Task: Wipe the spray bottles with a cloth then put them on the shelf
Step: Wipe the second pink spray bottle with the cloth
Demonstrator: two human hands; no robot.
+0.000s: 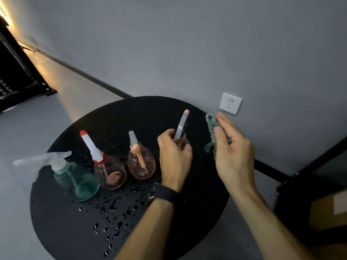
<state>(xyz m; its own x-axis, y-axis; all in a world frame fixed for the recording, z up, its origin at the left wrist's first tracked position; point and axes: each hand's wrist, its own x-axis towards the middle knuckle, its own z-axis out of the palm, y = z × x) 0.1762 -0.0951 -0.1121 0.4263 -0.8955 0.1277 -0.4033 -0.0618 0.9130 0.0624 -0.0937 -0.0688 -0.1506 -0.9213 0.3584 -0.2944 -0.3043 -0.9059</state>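
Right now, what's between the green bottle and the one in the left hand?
Head view: two pink bottles stand between the green bottle and the held bottle: red-capped bottle, then peach-capped bottle.

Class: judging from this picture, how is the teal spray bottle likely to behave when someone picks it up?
The teal spray bottle probably feels slippery: droplets cover the table around it. It looks like light plastic. Its long trigger head may make it top-heavy.

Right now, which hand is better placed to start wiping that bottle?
The right hand: it already holds the green cloth beside the pink bottle, while the left hand grips that bottle.
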